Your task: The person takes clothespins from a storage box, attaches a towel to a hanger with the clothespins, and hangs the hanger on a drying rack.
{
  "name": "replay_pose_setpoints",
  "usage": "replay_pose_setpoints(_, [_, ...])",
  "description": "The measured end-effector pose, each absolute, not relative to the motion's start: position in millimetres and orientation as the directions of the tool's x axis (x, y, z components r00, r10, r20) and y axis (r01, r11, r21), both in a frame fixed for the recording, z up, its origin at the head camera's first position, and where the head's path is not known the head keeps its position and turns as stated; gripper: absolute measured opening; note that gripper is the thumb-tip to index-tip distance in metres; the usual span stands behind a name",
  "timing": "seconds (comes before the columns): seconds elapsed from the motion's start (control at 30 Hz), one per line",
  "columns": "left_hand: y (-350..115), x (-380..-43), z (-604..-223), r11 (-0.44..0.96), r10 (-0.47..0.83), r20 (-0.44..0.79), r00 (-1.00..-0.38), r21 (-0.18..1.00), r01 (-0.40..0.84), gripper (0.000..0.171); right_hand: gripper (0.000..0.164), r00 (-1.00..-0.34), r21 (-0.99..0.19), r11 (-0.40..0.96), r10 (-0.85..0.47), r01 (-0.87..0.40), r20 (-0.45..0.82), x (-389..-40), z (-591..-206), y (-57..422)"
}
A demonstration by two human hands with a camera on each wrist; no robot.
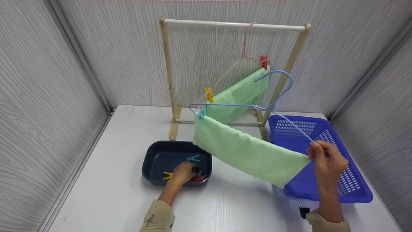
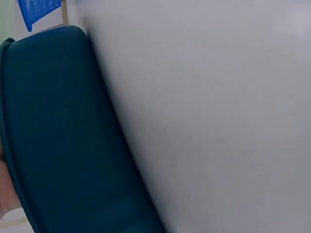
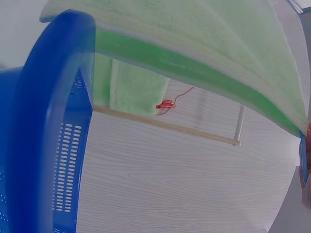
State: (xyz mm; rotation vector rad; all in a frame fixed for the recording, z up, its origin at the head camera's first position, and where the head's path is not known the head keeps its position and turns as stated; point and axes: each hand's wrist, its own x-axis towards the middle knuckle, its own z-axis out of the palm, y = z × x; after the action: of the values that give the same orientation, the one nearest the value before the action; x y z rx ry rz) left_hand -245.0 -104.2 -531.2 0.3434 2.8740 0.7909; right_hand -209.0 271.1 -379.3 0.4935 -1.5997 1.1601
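The left hand (image 1: pixel 183 173) dips into a rounded tub (image 1: pixel 165 158), its grip unclear. The right hand (image 1: pixel 329 162) pinches a thin blue hanger (image 1: pixel 273 105), soft green cloth (image 1: pixel 248 151) spanning leftward from its fingers. Beyond both stands a wood-framed rack (image 1: pixel 168 71).

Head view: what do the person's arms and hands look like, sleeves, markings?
Left hand and right hand: no gloves. Left sleeve and right sleeve: beige, ending short of the wrists. Dark lettering runs along the left sleeve. A small black piece shows beside the right sleeve.
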Motion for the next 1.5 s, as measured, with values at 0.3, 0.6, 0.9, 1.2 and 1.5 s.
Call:
replay_pose_setpoints(0.3, [-101, -247, -533, 0.823, 0.222, -0.104, -0.969, 0.554, 0.129, 0.005, 0.011, -0.379, -0.441, 0.459, 0.226, -0.771, 0.898, -213, -387, 276])
replay_pose_setpoints(0.6, [-98, -252, -529, 0.809, 0.246, -0.132, -0.96, 0.573, 0.128, 0.01, 0.012, -0.357, -0.426, 0.44, 0.234, -0.791, 0.904, -215, -388, 273])
replay_pose_setpoints(0.9, [-95, -254, -528, 0.906, 0.154, -0.181, -0.971, 0.418, 0.065, 0.027, 0.009, -0.372, -0.44, 0.462, 0.236, -0.77, 0.898, -215, -392, 277])
replay_pose_setpoints(1.2, [-84, -256, -532, 0.937, 0.072, -0.158, -0.985, 0.349, 0.013, 0.043, 0.008, -0.372, -0.439, 0.45, 0.234, -0.777, 0.898, -205, -379, 267])
replay_pose_setpoints(1.5, [-80, -258, -531, 0.95, -0.005, -0.155, -0.988, 0.308, -0.053, 0.041, 0.007, -0.377, -0.447, 0.456, 0.241, -0.77, 0.895, -211, -385, 271])
